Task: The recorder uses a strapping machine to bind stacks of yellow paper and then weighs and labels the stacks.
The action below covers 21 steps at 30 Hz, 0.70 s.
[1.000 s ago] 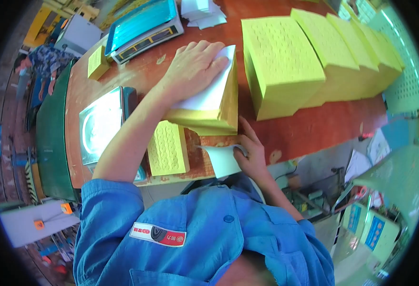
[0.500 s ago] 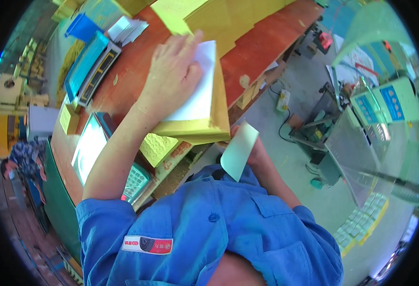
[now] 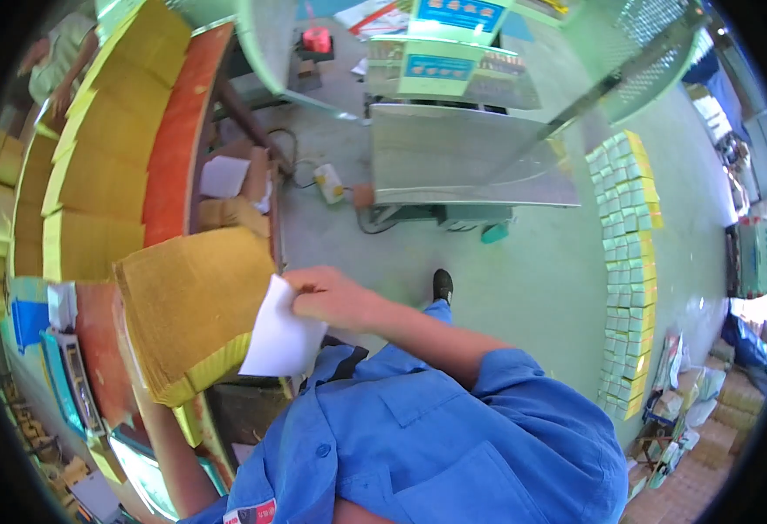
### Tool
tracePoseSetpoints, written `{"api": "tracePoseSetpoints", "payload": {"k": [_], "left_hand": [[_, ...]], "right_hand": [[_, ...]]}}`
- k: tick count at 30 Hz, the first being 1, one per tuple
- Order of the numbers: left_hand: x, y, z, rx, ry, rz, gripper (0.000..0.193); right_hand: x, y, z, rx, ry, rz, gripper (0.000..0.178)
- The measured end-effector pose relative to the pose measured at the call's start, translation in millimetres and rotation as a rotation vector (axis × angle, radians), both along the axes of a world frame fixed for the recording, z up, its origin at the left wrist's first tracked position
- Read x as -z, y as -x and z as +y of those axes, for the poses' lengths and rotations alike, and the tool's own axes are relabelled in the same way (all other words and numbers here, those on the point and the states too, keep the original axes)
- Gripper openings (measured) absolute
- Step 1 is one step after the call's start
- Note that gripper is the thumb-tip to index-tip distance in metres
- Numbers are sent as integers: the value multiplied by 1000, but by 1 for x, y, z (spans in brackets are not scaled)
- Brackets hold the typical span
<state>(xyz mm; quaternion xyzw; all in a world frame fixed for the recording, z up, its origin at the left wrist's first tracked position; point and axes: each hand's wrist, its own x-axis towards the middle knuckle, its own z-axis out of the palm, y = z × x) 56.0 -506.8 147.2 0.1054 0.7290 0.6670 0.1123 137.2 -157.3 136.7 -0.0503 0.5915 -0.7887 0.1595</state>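
Now see the yellow paper stack (image 3: 200, 301) tilted over the front edge of the desk (image 3: 167, 188), with top face newly turned out of view, so seemingly mid-handling, not settled. Pinching a loose white sheet (image 3: 278, 341) in the right hand (image 3: 335, 299), just beside the stack. Cannot see the left hand behind the stack, nor tell its grip.

Left hand: hidden behind yellow-brown stack (image 3: 196, 306); only left forearm (image 3: 174, 458) shows, below stack. Chest patch (image 3: 257, 513), below stack: cut off by lower edge. Co-worker (image 3: 62, 65), above stack to left: blurred.
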Motion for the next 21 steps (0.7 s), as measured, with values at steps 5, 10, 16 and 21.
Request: {"api": "tracePoseSetpoints", "payload": {"k": [5,10,16,21], "left_hand": [[46,-7,282,67,-615,-340,45],[120,-2,487,23,-797,-558,54],[220,12,580,63,-680,-523,61],[190,11,584,155,-695,-894,68]], "right_hand": [[-15,-26,205,203,-640,20,37],[24,-61,408,328,-532,-198,36],[77,-75,544,416,-44,-422,36],[120,-55,592,380,425,-576,42]]}}
